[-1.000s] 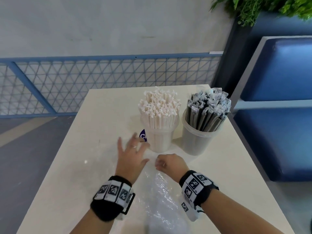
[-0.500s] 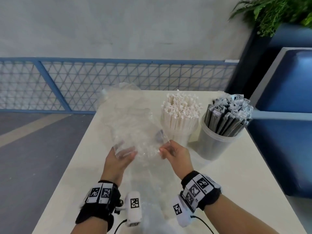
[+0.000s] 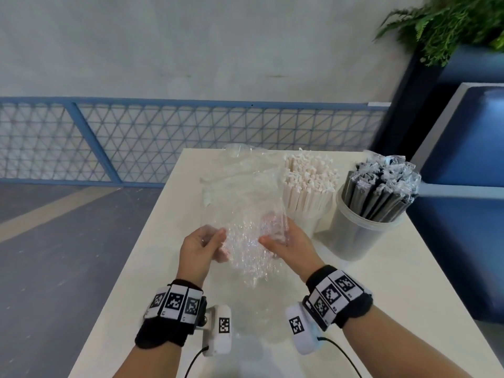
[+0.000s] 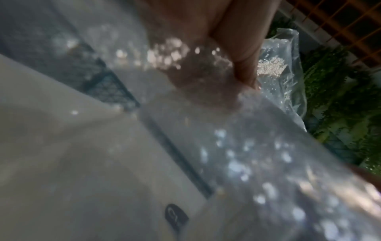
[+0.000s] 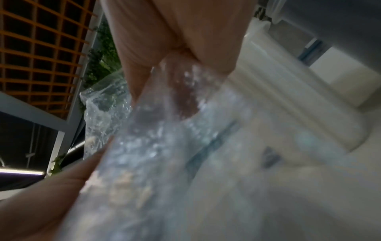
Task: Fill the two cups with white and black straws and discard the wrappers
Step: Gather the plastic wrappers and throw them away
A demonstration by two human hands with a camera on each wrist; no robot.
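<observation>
Both hands hold the clear plastic wrappers up above the table, in front of the cups. My left hand grips the crumpled left side and my right hand grips the right side. Through the plastic I see fingers in the left wrist view, and fingers pinching the film in the right wrist view. Behind the wrappers stands a clear cup of white straws. To its right is a clear cup of black straws in plastic sleeves.
The cream table drops off at its left edge to a grey floor. A blue mesh railing runs behind it. A blue padded bench stands close on the right, with a green plant above.
The wrappers lay flat on the table under my hands; both hands have lifted them and bunched them together in the air. My view has shifted left.
</observation>
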